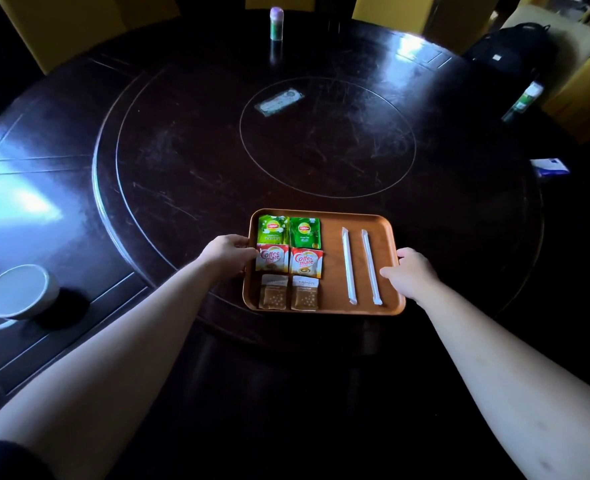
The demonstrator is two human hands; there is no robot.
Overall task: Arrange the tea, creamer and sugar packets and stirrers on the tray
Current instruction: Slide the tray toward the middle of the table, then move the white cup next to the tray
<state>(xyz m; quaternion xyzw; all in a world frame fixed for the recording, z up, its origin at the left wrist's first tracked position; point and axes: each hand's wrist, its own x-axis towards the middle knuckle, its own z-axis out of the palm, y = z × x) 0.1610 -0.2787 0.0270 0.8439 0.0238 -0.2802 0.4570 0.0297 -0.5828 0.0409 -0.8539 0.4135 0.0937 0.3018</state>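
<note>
Tray [331, 221]: Lipton, Coffee mate packets; both hands [229, 252] [411, 271] grip side rims.

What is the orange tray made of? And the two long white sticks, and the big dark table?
The tray looks like wood or wood-look plastic: matte orange-brown with faint grain. The two stirrers are hidden inside thin white wrappers, probably paper, so their own material cannot be told. The table seems to be dark varnished wood: glossy, scratched, mirroring window light.
</note>
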